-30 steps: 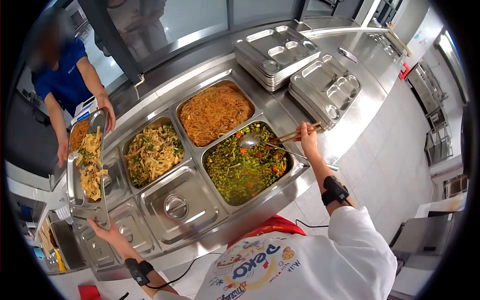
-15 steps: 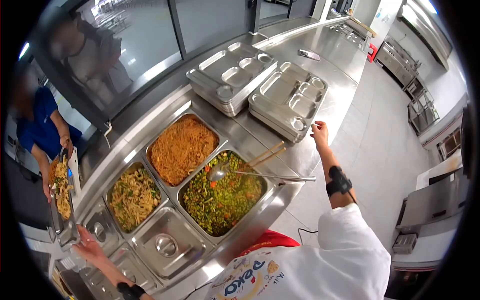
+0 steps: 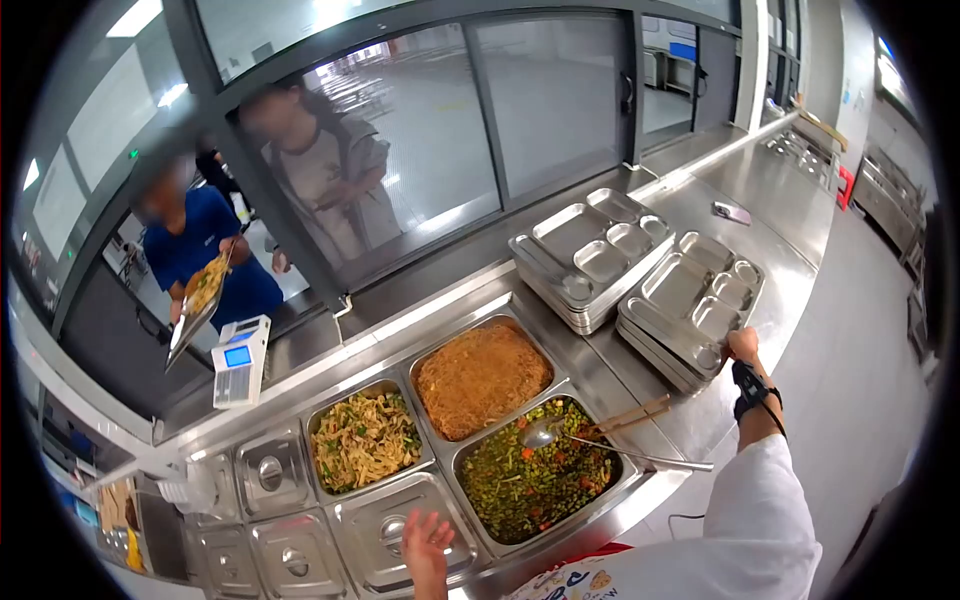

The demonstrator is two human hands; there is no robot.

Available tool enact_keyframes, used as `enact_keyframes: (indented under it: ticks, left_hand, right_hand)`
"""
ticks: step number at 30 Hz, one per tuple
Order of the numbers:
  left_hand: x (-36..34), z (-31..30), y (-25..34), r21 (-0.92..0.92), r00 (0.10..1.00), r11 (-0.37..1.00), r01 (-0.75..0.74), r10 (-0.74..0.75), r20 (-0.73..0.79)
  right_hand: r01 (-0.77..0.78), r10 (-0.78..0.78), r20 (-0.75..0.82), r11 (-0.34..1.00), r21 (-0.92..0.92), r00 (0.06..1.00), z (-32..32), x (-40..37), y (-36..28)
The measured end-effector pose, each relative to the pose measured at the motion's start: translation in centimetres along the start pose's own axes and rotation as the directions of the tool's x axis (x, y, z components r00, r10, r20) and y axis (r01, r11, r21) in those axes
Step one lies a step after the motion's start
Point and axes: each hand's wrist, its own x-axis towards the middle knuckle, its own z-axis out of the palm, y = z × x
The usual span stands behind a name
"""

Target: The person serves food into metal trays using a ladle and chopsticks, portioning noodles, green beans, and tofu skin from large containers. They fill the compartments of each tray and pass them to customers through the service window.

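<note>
My right hand point(image 3: 742, 345) is closed on the near corner of the top compartment tray point(image 3: 690, 285) in the right-hand stack. This metal tray sits slightly askew over the trays below it. Fingers spread and holding nothing, my left hand point(image 3: 427, 540) hovers over a lidded steel pan point(image 3: 375, 515). Beside it is a pan of green beans and diced vegetables point(image 3: 520, 500), with a metal spoon point(image 3: 545, 432) and wooden chopsticks point(image 3: 635, 415) resting in it. Behind are a pan of fried noodles point(image 3: 482, 375) and a pan of pale strips with greens point(image 3: 365, 440).
A second tray stack point(image 3: 590, 255) stands to the left of the first. A phone-like object point(image 3: 731, 213) lies farther back. Across the counter, a person in blue point(image 3: 205, 240) holds a filled tray point(image 3: 200, 305) near a white device point(image 3: 240, 362). Another person point(image 3: 325, 180) stands behind glass.
My left hand has moved from beside the filled tray back over the lidded pan. My right hand has taken hold of the top tray. The person in blue has drawn the filled tray away.
</note>
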Motion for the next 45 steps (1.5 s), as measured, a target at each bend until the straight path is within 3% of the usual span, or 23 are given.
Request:
enact_keyframes:
  ticks: [1,3,4,5,9,12,14,16,17,18,20,21,22,24,25,26,28,30,32,34,37,42,45]
  left_hand:
    - [0.0,-0.8,-0.1,-0.011,1.000,1.000,-0.011,0.011,0.003]
    - [0.1,-1.8,-0.3,-0.016,0.999,0.999,-0.027,0.027,-0.023]
    - [-0.2,-1.7,-0.3,0.005,0.999,0.999,-0.034,0.034,-0.013]
    - [-0.5,-1.0,-0.1,0.026,0.999,0.999,-0.040,0.040,-0.004]
    - [-1.4,2.0,0.4,0.072,0.984,0.996,-0.050,0.037,0.174]
    - [-1.8,6.1,0.1,0.154,0.923,0.985,-0.077,0.012,0.384]
    - [-2.6,9.4,-0.2,0.222,0.864,0.971,-0.085,-0.039,0.502]
    - [-3.3,12.3,-1.4,0.244,0.758,0.967,-0.080,-0.100,0.645]
    - [-4.1,13.9,-1.6,0.209,0.724,0.976,-0.062,-0.100,0.683]
    - [-5.0,15.4,-1.7,0.172,0.688,0.984,-0.041,-0.097,0.719]
    - [-5.8,17.0,-2.4,0.021,0.781,0.985,0.173,-0.151,0.606]
    - [-6.5,17.3,-1.9,0.033,0.855,0.990,0.137,-0.135,0.500]
    - [-6.9,16.8,-3.0,-0.341,0.907,0.938,0.059,0.092,0.412]
    - [-6.0,12.3,-3.3,-0.252,0.974,0.966,-0.061,0.113,0.198]
    - [-7.0,11.0,-2.1,-0.237,0.983,0.964,-0.117,0.147,0.111]
    - [-8.0,9.4,-0.9,-0.212,0.984,0.963,-0.167,0.176,0.025]
    - [-9.0,4.1,0.2,-0.176,0.967,0.952,-0.249,0.253,0.001]
    - [-10.5,-1.9,0.2,-0.141,0.950,0.940,-0.311,0.311,-0.024]
    - [-12.1,-8.2,0.3,-0.200,0.936,0.916,-0.347,0.352,-0.016]
    - [-15.6,-12.2,0.7,-0.137,0.946,0.936,-0.323,0.315,-0.080]
    - [-18.9,-19.6,-0.5,-0.108,0.954,0.960,-0.258,0.236,-0.188]
    - [-22.7,-26.8,-4.5,-0.096,0.957,0.986,-0.138,0.108,-0.269]
    - [-24.6,-26.5,-6.2,-0.090,0.964,0.995,-0.053,0.027,-0.265]
  right_hand:
    - [-0.127,0.085,0.119,0.904,0.408,0.989,-1.3,-1.9,-1.5]
    - [-0.289,0.052,0.342,0.658,0.695,0.938,-2.9,-4.3,-4.5]
    - [-0.359,0.080,0.380,0.550,0.754,0.921,-3.4,-5.7,-6.5]
    - [-0.404,-0.015,0.511,0.591,0.698,0.859,-4.7,-5.2,-6.8]
    - [-0.366,-0.092,0.490,0.551,0.750,0.867,-5.0,-5.4,-7.4]
    - [-0.390,-0.154,0.502,0.454,0.801,0.851,-4.7,-12.6,-9.5]
    - [-0.164,-0.378,0.322,0.395,0.904,0.868,-4.5,-18.9,-11.3]
    - [-0.176,-0.384,0.470,0.596,0.784,0.795,-3.2,-22.7,-11.3]
    - [0.000,-0.429,0.474,0.742,0.671,0.769,-2.4,-24.9,-11.8]
    - [-0.065,-0.408,0.514,0.733,0.677,0.754,-0.3,-26.6,-11.5]
    - [-0.159,-0.306,0.637,0.810,0.565,0.708,0.4,-31.8,-13.6]
    - [-0.176,-0.221,0.711,0.881,0.439,0.667,-1.1,-35.5,-16.0]
    - [-0.080,-0.568,0.609,0.692,0.718,0.554,1.0,-37.2,-14.8]
    - [0.008,-0.699,0.638,0.676,0.737,0.324,2.1,-40.1,-14.2]
    - [-0.001,-0.655,0.755,0.755,0.655,-0.004,2.7,-40.2,-13.9]
    - [-0.028,-0.683,0.706,0.722,0.691,-0.185,0.4,-41.2,-14.7]
    - [0.343,-0.706,0.671,0.586,0.734,-0.227,-0.2,-40.2,-13.1]
    - [0.737,-0.891,0.453,0.298,0.607,-0.013,1.4,-36.5,-8.2]
    - [0.911,-0.920,0.342,0.295,0.290,0.189,0.8,-33.1,-3.6]
    - [0.944,-0.865,0.391,0.327,-0.036,0.315,-0.5,-32.0,-0.1]
    - [0.922,-0.755,0.532,0.345,-0.176,0.384,0.4,-31.0,4.6]
    - [0.929,-0.686,0.640,0.347,-0.132,0.347,-0.2,-33.0,5.7]
    - [0.929,-0.663,0.656,0.316,-0.191,0.361,-2.3,-34.7,6.3]
